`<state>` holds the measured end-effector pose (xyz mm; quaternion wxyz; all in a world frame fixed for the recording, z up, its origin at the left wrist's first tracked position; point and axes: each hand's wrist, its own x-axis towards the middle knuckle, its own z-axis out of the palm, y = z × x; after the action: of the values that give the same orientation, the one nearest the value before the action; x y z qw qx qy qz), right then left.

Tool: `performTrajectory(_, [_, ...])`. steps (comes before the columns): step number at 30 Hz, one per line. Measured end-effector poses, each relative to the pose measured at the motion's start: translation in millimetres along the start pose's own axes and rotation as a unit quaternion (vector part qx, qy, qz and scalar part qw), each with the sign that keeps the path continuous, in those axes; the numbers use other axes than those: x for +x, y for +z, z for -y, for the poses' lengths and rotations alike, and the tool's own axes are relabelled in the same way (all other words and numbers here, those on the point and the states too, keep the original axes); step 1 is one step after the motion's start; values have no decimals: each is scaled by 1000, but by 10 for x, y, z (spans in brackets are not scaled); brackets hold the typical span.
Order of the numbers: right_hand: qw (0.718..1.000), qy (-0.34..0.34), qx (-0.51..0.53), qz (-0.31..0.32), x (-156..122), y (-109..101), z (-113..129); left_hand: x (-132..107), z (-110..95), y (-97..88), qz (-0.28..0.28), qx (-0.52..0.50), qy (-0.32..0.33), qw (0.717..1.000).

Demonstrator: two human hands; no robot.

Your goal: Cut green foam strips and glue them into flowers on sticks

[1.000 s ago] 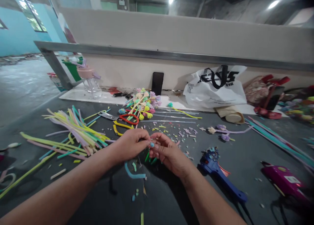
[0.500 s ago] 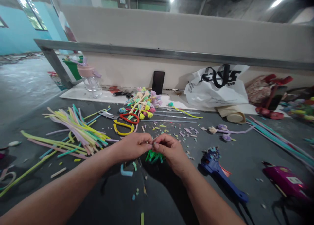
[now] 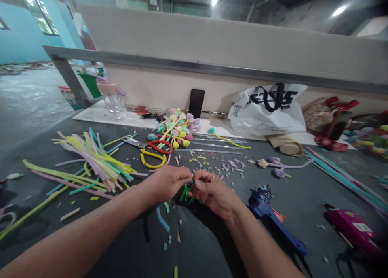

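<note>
My left hand (image 3: 171,182) and my right hand (image 3: 214,190) meet over the middle of the dark table, fingertips pinched close together. What lies between the fingertips is small and mostly hidden; a bluish speck shows there. Just below them is a bunch of short green fuzzy stem pieces (image 3: 184,194), partly covered by my right hand. Whether that bunch is held or rests on the table I cannot tell. A bent blue fuzzy strip (image 3: 163,218) shows below my left hand. Scissors (image 3: 153,159) with red and yellow handles lie beyond my left hand.
Left of me is a pile of pastel fuzzy stems (image 3: 97,158). Fuzzy flowers (image 3: 177,128) lie at the back before a phone (image 3: 196,103). Cut bits (image 3: 232,164) are scattered beyond my hands. A blue glue gun (image 3: 273,217) and a magenta device (image 3: 351,225) lie right.
My fingertips have shifted slightly, and my right hand covers more of the green pieces. The blue strip has gone from a sharp bend to a gentler, slanting curve.
</note>
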<state>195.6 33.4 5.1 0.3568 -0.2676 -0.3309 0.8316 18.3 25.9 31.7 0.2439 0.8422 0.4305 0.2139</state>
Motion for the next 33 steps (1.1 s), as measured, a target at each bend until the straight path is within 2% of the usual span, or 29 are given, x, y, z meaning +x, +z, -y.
performTrajectory(4, [1000, -8, -3, -2, -11, 17, -5, 9, 3, -12, 1, -16, 12, 1000])
performTrajectory(9, [1000, 1, -13, 18, -1, -9, -6, 13, 30, -11, 3, -36, -4, 999])
performTrajectory(14, [999, 2, -33, -6, 19, -29, -22, 17, 45, -21, -3, -32, -8, 999])
performTrajectory(24, [1000, -5, -25, 0, 21, 17, -25, 24, -44, -63, -5, -65, -50, 997])
performTrajectory(27, [993, -55, -102, -31, 29, 17, -14, 24, -68, -44, -33, -92, -82, 992])
performTrajectory(28, [981, -92, -160, -55, 30, 13, -7, 26, -78, -32, -46, -103, -101, 988])
performTrajectory(29, [958, -136, -237, -82, 27, 8, 3, 28, -90, -17, -58, -116, -120, 984])
performTrajectory(30, [921, -183, -327, -105, 22, 5, 14, 31, -102, 0, -66, -132, -137, 980])
performTrajectory(33, [755, -289, -579, -104, -10, 7, 46, 37, -135, 59, -70, -177, -170, 967])
